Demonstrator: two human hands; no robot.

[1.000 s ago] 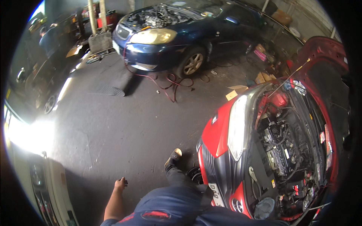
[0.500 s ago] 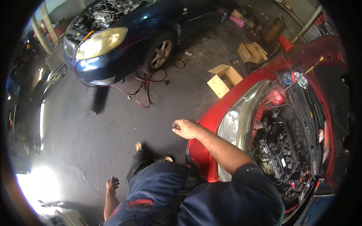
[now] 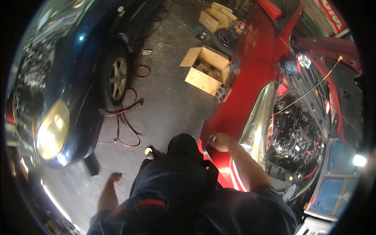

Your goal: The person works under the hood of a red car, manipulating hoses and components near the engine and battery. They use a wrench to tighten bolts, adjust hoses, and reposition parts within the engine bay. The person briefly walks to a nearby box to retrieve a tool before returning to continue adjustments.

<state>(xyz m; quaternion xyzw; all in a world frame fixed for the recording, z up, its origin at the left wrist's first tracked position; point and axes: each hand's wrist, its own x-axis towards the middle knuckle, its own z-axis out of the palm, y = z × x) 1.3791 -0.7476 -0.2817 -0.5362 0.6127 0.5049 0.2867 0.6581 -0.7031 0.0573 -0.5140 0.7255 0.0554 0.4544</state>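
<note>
My right hand (image 3: pixel 219 141) is held over the front fender of a red car (image 3: pixel 235 109), beside its headlight (image 3: pixel 256 117). Its fingers are curled in, and whatever they may hold is too blurred to make out. Whether the hand touches the paint I cannot tell. Low on the left, my left hand (image 3: pixel 114 178) hangs over the grey floor. Its fingers look loosely apart, somewhat smeared, with nothing visible in them. The red car's bonnet is raised on a thin prop rod (image 3: pixel 309 94), baring the engine (image 3: pixel 291 135).
A dark blue car (image 3: pixel 88 74) stands on the left with its engine uncovered. A red hose (image 3: pixel 118 123) lies looped by its wheel (image 3: pixel 116 78). An open cardboard box (image 3: pixel 201 82) with parts sits near the red car. A blue-panelled cabinet (image 3: pixel 329 196) stands at lower right.
My view has turned and moved forward along the red car; the blue car and cardboard box appear closer. My right hand has gone from above the floor to over the red fender.
</note>
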